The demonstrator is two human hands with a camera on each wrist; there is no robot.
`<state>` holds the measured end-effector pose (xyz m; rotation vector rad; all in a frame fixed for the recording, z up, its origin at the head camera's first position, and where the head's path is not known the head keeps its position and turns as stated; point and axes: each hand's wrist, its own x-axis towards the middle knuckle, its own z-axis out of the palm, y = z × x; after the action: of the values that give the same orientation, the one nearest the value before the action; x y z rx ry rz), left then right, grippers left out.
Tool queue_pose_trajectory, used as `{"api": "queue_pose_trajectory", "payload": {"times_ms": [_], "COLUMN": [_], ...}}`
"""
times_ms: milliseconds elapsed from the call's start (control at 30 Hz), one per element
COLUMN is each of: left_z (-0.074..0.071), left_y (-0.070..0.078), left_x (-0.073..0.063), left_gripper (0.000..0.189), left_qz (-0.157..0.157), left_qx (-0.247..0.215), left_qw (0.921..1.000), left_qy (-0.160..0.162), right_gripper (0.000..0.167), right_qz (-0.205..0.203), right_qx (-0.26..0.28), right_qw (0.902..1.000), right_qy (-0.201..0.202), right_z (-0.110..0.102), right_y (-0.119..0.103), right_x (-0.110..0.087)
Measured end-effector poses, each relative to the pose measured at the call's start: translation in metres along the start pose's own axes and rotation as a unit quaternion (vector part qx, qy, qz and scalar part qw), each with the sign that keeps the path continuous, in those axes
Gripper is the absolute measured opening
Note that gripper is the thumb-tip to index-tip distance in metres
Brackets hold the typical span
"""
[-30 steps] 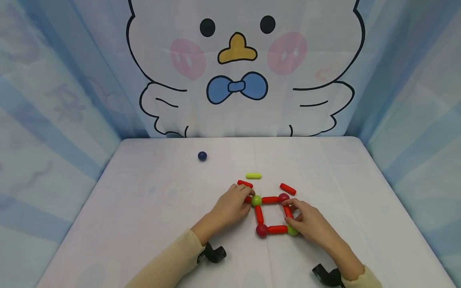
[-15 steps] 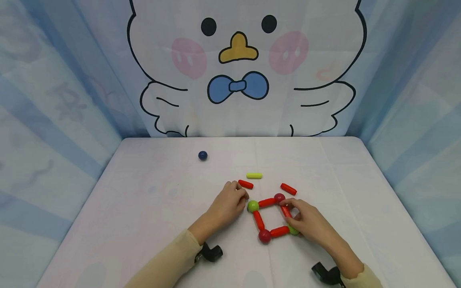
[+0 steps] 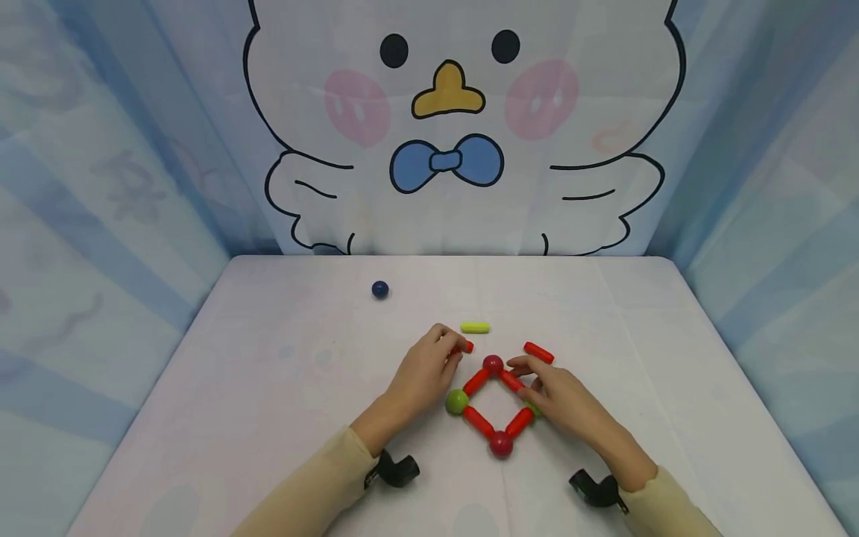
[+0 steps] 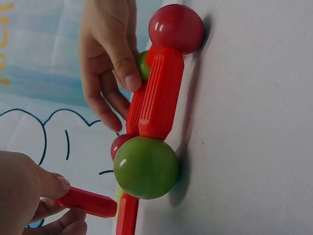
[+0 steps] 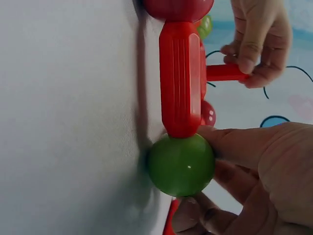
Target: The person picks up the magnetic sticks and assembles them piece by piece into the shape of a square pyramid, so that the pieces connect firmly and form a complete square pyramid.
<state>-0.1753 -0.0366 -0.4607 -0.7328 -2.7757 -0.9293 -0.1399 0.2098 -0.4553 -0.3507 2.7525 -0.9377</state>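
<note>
The frame [image 3: 477, 421] lies on the table [image 3: 282, 358], a green ball [image 5: 181, 164] between the curled thumb and fingers of the right hand [image 3: 570, 399]; how firmly, I cannot tell remotely. Nearby, the left hand [image 3: 426, 368] pinches a rod [image 4: 90, 201]. I'd steady the frame lightly, keeping the rod's free end bare.
</note>
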Motion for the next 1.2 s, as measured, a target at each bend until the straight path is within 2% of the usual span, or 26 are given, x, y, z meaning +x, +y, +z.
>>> {"api": "queue_pose_trajectory", "payload": {"times_ms": [133, 267, 367, 500, 567, 633, 733, 833, 933, 1033, 1200], "left_z": [-0.003, -0.005, -0.005, -0.004, -0.004, -0.007, -0.011, -0.016, -0.018, -0.016, -0.012], "left_y": [0.004, 0.010, 0.015, 0.019, 0.018, 0.015, 0.007, -0.003, -0.009, -0.013, -0.015], "left_x": [0.000, 0.001, 0.005, 0.009, 0.010, 0.012, 0.015, 0.018, 0.017, 0.014, 0.011], "left_gripper": [0.014, 0.015, 0.019, 0.024, 0.026, 0.029, 0.037, 0.054, 0.080, 0.098, 0.104], "left_qz": [0.012, 0.017, 0.028, 0.047, 0.044, 0.041, 0.057, 0.075, 0.076, 0.072, 0.080], "left_qx": [-0.019, -0.068, -0.129, -0.192, -0.201, -0.187, -0.132, -0.092, -0.080, -0.066, -0.038], "left_qw": [0.9995, 0.9971, 0.9910, 0.9802, 0.9778, 0.9783, 0.9756, 0.9582, 0.9398, 0.9314, 0.9334], "left_qy": [0.022, 0.030, 0.020, -0.014, -0.041, -0.078, -0.166, -0.260, -0.323, -0.351, -0.348], "right_gripper": [0.045, 0.050, 0.051, 0.039, 0.033, 0.029, 0.029, 0.029, 0.027, 0.025, 0.025], "right_qz": [-0.028, -0.049, -0.078, -0.106, -0.096, -0.078, -0.028, 0.010, 0.025, 0.030, 0.047], "right_qx": [-0.002, -0.002, 0.005, 0.003, 0.001, 0.002, 0.017, 0.025, 0.028, 0.027, 0.019], "right_qw": [0.9996, 0.9982, 0.9936, 0.9858, 0.9852, 0.9860, 0.9887, 0.9886, 0.9888, 0.9895, 0.9891], "right_qy": [-0.005, 0.034, 0.081, 0.130, 0.142, 0.148, 0.146, 0.148, 0.144, 0.139, 0.138], "right_z": [0.004, 0.008, 0.011, 0.010, 0.009, 0.007, 0.002, -0.002, -0.006, -0.008, -0.007], "right_y": [-0.004, -0.011, -0.018, -0.026, -0.027, -0.027, -0.024, -0.020, -0.018, -0.017, -0.013], "right_x": [0.011, 0.018, 0.021, 0.019, 0.017, 0.014, 0.008, 0.001, -0.007, -0.014, -0.021]}}
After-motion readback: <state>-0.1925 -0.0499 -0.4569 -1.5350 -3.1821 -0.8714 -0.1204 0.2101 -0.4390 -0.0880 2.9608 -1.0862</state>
